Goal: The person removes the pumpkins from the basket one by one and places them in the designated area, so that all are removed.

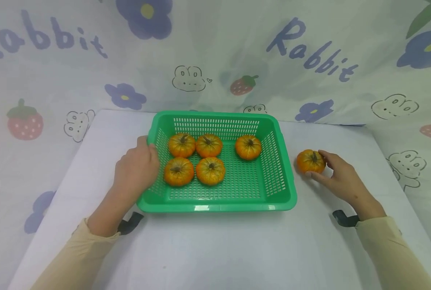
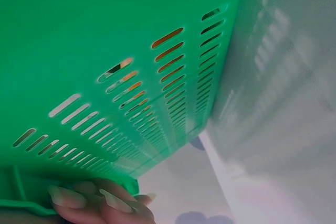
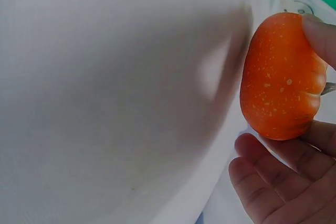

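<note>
My left hand (image 1: 137,165) grips the left rim of a green plastic basket (image 1: 215,208); in the left wrist view its fingers (image 2: 118,205) curl under the rim beside the slotted wall. Several small orange pumpkins with brown stems sit in the basket, four of them grouped at the left and one pumpkin (image 1: 248,147) apart at the right. To the right of the basket, my right hand (image 1: 342,177) pinches another small pumpkin (image 1: 311,161) between thumb and fingers. The right wrist view shows this pumpkin (image 3: 283,77) from its side, speckled orange, with the thumb on one side and fingers on the other.
A white table (image 1: 215,249) lies under the basket. Behind it hangs a white cloth (image 1: 215,48) printed with rabbits, strawberries and blue flowers. Dark bands (image 1: 345,218) show at both wrists, next to beige sleeves.
</note>
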The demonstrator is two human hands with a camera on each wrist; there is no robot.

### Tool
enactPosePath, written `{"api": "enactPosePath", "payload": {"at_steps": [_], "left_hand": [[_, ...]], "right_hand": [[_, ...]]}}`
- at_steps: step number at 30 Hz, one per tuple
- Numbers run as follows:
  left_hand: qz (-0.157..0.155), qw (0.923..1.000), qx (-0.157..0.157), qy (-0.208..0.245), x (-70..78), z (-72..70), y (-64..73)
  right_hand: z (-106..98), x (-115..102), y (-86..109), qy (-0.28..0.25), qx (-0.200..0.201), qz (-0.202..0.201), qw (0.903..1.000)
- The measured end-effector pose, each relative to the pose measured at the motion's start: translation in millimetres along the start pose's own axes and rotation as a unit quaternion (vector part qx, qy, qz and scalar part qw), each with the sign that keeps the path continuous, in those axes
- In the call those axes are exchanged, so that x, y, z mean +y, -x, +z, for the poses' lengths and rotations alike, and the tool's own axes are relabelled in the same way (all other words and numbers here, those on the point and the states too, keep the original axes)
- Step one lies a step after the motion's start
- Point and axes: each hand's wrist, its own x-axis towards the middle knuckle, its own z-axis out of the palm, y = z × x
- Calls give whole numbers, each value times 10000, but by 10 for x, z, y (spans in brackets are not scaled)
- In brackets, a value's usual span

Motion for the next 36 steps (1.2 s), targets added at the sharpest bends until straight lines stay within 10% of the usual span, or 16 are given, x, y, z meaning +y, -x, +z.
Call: {"api": "enactPosePath", "payload": {"at_steps": [25, 36], "left_hand": [[53, 9999, -52, 155, 3, 2, -2], [63, 9999, -52, 67, 16, -12, -3]], "right_hand": [[37, 11, -18, 209, -196, 197, 9994], [-193, -267, 3, 475, 230, -440, 9976]]}}
